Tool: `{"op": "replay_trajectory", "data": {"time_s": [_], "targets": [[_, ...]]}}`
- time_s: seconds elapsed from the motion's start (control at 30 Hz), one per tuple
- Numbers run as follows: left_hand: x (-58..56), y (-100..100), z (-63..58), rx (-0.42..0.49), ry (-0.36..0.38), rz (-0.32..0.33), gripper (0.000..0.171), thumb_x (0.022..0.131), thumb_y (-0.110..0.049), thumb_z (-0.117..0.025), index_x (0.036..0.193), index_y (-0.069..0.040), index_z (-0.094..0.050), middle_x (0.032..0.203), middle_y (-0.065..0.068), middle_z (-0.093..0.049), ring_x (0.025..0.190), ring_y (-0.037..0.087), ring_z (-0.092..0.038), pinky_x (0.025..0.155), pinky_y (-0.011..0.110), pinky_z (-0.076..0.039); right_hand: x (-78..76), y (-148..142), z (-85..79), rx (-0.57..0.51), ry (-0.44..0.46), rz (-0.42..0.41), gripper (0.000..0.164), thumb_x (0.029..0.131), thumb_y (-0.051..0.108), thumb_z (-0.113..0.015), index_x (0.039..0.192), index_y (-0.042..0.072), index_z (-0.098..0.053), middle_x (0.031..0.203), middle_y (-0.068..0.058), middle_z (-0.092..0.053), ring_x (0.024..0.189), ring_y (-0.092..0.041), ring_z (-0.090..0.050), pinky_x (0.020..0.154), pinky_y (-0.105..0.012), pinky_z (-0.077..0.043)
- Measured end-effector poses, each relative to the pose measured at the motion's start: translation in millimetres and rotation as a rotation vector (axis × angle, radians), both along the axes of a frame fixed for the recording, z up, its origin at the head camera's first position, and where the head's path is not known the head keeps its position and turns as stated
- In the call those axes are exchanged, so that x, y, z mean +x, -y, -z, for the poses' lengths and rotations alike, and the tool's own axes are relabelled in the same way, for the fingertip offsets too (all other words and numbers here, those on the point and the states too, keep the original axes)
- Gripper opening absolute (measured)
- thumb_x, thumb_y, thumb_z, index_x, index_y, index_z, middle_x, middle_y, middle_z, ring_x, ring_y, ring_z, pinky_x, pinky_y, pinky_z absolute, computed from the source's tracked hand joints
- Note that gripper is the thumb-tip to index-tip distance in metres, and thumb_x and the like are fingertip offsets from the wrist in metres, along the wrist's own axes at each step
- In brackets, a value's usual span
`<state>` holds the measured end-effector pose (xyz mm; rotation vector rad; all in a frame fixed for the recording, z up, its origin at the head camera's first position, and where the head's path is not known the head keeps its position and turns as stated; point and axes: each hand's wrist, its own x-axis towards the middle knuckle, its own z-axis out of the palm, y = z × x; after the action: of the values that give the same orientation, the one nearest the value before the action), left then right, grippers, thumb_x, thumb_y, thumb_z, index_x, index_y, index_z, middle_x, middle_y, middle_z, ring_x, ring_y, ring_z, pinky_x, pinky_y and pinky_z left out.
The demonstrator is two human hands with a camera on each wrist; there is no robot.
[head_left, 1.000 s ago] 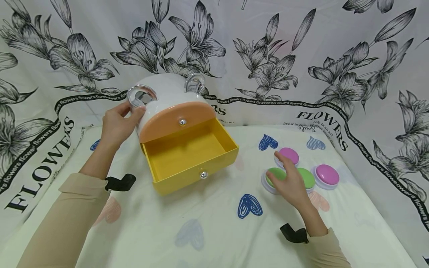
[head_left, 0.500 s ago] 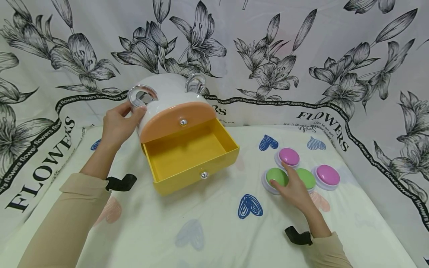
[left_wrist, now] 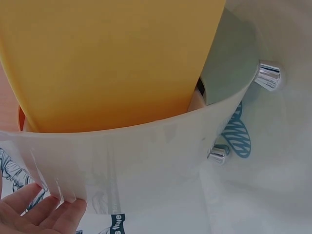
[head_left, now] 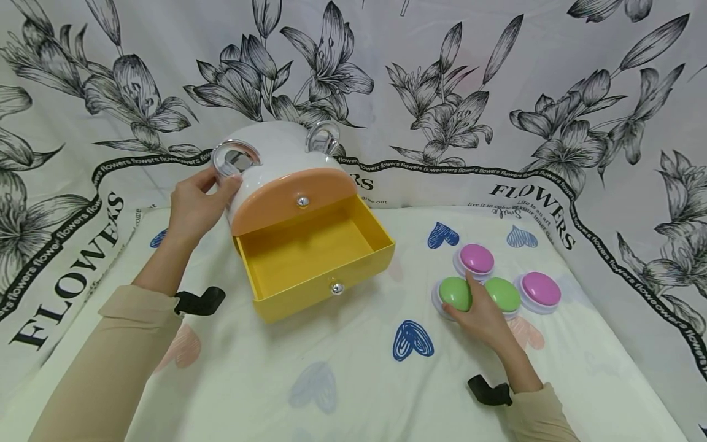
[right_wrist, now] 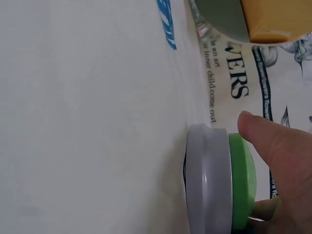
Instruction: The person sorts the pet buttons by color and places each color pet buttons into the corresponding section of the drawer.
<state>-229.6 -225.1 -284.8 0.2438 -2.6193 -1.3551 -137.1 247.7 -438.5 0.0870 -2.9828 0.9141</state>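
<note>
A white, rounded drawer box [head_left: 276, 138] with silver ear-like rings stands at the left. It has an orange upper drawer [head_left: 293, 199], pushed in, and a yellow lower drawer [head_left: 309, 245], pulled out with nothing inside. My left hand [head_left: 199, 205] holds the box's left side near the ring, thumb in front; its fingertips [left_wrist: 73, 207] touch the white shell in the left wrist view. My right hand [head_left: 483, 313] pinches a round push button with a green dome [head_left: 454, 293] and pale base [right_wrist: 208, 180], thumb and index finger on opposite sides of the dome.
Close around the right hand stand another green button [head_left: 504, 294] and two magenta ones, one behind [head_left: 477, 258] and one to the right [head_left: 541, 288]. A heart-printed white cloth [head_left: 353, 380] covers the table. A flower-printed curtain [head_left: 420, 80] hangs behind.
My right hand has come down onto the nearer-left green button, its thumb and index finger closing in around the dome. The left hand and drawer box stay where they were.
</note>
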Motion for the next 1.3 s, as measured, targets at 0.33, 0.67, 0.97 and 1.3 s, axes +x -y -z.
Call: {"op": "replay_trajectory", "data": {"time_s": [0.33, 0.67, 0.97, 1.3], "targets": [[-0.6, -1.6, -2.1, 0.008, 0.007, -0.003, 0.071, 0.076, -0.06, -0.046, 0.135, -0.022, -0.033, 0.14, 0.004, -0.03, 0.13, 0.02, -0.021, 0.096, 0.043, -0.034, -0.4, 2.5, -0.4, 0.035, -0.044, 0.024, 0.084, 0.074, 0.039, -0.066, 0.132, -0.006, -0.026, 0.123, -0.027, -0.041, 0.108, -0.04, -0.044, 0.088, -0.051, -0.037], [-0.6, -1.8, -0.9, 0.01, 0.011, -0.001, 0.072, 0.076, -0.061, -0.046, 0.135, -0.022, -0.032, 0.14, 0.004, -0.029, 0.13, 0.02, -0.021, 0.096, 0.043, -0.034, 1.1, 0.7, 0.2, 0.043, -0.049, 0.047, 0.081, 0.072, 0.043, -0.067, 0.13, -0.002, -0.033, 0.12, -0.023, -0.046, 0.104, -0.037, -0.047, 0.086, -0.05, -0.04], [-0.3, -1.5, -0.3, 0.009, 0.011, 0.0, 0.072, 0.076, -0.06, -0.046, 0.135, -0.021, -0.033, 0.14, 0.004, -0.029, 0.13, 0.02, -0.021, 0.096, 0.043, -0.033, 1.3, 0.6, -4.8, 0.036, -0.07, 0.039, 0.083, 0.072, 0.047, -0.065, 0.129, -0.003, -0.034, 0.122, -0.024, -0.045, 0.106, -0.038, -0.046, 0.086, -0.05, -0.039], [-0.1, 0.0, 0.8, 0.013, 0.013, 0.0, 0.072, 0.076, -0.061, -0.046, 0.135, -0.021, -0.032, 0.14, 0.004, -0.029, 0.13, 0.02, -0.021, 0.096, 0.043, -0.033, -6.7, 5.0, -25.4, -0.008, -0.131, 0.046, 0.085, 0.069, 0.051, -0.066, 0.131, 0.001, -0.035, 0.123, -0.02, -0.046, 0.106, -0.035, -0.047, 0.087, -0.049, -0.04]]}}
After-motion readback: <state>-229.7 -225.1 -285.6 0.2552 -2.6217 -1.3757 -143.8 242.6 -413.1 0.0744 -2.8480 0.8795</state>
